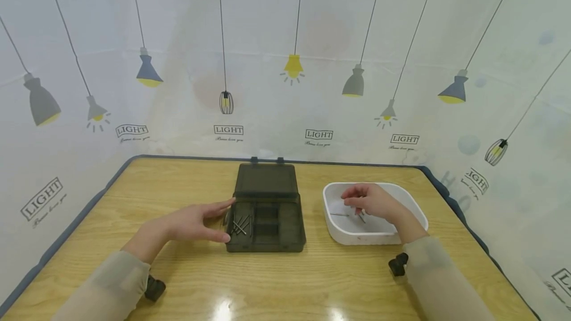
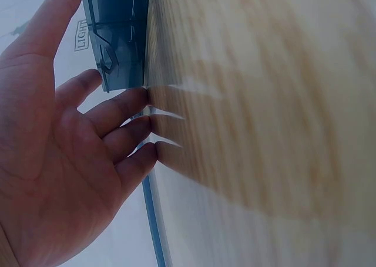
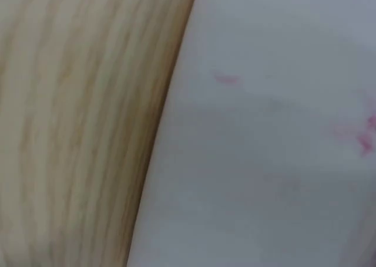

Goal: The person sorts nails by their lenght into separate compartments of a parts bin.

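A dark translucent compartment box (image 1: 292,232) lies with its lid (image 1: 266,180) raised toward the back. Several thin metal nails (image 1: 241,226) lie crossed in its left compartment. My left hand (image 1: 189,223) is spread at the box's left side, thumb near the front corner and forefinger farther back. In the left wrist view its other fingertips rest on the table beside the box. Over a white tray (image 1: 357,238), my right hand (image 1: 372,201) has its fingers loosely bent, with nothing visible between them. Thin nails (image 1: 340,215) lie on the tray floor below it.
The wooden table (image 1: 196,281) has a dark blue edging (image 1: 357,164) along its back and sides. A white sheet (image 1: 263,14) printed with lamps hangs behind it. In the right wrist view the tray's outer wall (image 3: 252,161) carries pink marks.
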A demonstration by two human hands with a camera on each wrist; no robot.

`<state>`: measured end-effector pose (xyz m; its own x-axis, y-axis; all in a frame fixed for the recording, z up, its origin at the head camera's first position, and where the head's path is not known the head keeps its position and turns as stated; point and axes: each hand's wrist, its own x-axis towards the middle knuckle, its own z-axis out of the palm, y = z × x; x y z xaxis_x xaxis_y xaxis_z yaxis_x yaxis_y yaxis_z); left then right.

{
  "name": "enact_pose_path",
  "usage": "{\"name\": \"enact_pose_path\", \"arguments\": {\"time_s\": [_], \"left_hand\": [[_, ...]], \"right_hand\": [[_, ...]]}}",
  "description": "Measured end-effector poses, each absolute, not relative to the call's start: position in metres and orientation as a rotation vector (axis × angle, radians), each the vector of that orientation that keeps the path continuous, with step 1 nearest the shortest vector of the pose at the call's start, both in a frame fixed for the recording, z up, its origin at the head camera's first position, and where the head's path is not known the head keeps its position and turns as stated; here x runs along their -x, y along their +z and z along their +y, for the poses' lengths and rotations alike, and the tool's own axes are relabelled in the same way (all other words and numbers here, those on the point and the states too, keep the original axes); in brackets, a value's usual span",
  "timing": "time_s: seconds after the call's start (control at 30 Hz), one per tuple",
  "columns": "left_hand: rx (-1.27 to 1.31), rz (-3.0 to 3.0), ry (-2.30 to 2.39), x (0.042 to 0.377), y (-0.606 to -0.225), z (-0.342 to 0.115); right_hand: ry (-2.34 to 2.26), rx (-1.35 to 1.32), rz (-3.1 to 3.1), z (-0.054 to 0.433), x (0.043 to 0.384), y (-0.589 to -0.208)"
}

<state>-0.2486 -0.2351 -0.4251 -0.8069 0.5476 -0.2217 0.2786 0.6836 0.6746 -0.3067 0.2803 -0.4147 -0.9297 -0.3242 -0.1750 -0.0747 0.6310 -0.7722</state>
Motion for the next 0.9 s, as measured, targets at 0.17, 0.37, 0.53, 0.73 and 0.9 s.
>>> {"name": "enact_pose_path", "arguments": {"time_s": [0.17,0.37,0.53,0.73,0.9], "left_hand": [[-0.651,2.487,0.906,0.247,-0.424,-0.235],[-0.666,2.488,0.906,0.248,-0.427,-0.234],[-0.659,2.497,0.897,0.248,-0.426,-0.234],[-0.674,2.491,0.906,0.247,-0.422,-0.235],[-0.677,2.484,0.908,0.247,-0.421,-0.235]], "right_hand": [[-1.101,0.362,2.554,0.276,0.313,-0.424],[-1.049,0.344,2.520,0.270,0.311,-0.434],[-1.047,0.343,2.506,0.269,0.309,-0.436],[-1.028,0.358,2.532,0.267,0.311,-0.440],[-1.015,0.368,2.575,0.265,0.311,-0.441]]}}
